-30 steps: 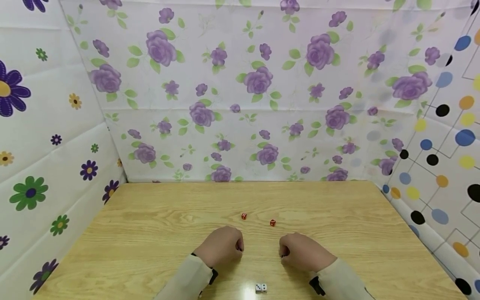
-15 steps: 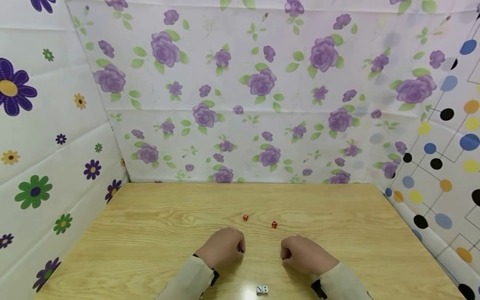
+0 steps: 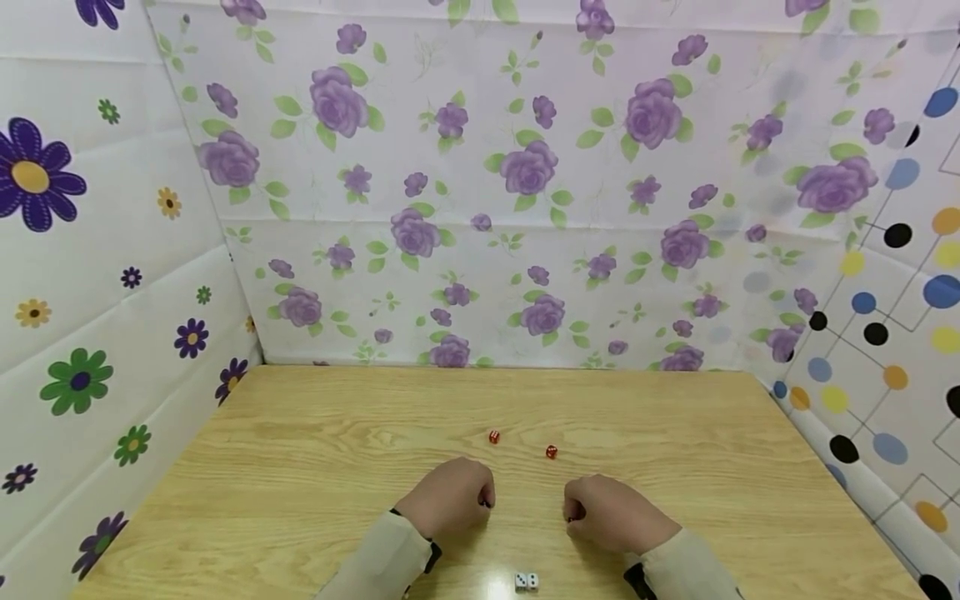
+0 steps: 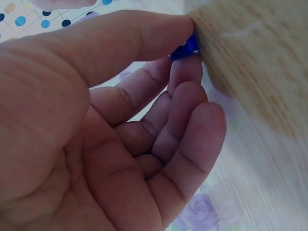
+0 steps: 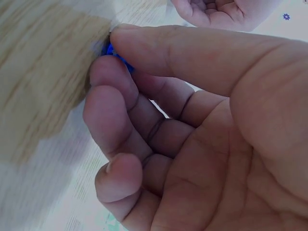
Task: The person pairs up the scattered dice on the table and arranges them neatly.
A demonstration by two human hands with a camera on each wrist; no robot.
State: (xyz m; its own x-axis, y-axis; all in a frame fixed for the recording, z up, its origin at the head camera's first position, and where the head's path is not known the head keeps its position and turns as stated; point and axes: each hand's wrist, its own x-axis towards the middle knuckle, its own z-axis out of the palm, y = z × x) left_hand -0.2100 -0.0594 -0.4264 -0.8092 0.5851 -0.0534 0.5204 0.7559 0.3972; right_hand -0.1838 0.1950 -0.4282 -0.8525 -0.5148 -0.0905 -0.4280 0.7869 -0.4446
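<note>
My left hand (image 3: 450,497) rests low at the tabletop, left of centre. Between its thumb and fingertips it pinches a small translucent blue die (image 4: 186,47), mostly covered by the fingers. Across from it, my right hand (image 3: 611,510) pinches another blue die (image 5: 110,49) against the wood in the same way. Two red dice lie just beyond the hands: one red die (image 3: 494,437) ahead of the left hand, the other red die (image 3: 551,452) farther right. Nearer the body, a white die (image 3: 521,582) sits side by side with a second white die (image 3: 532,582).
The wooden table (image 3: 360,408) reaches back to a white curtain with purple roses (image 3: 528,167). A flower-patterned cloth (image 3: 78,381) borders the left side, and a dotted cloth (image 3: 892,333) borders the right.
The head view has shifted slightly, so the whole scene sits a little farther right and lower. Both hands keep their pinch, and the red and white dice stay put on the table.
</note>
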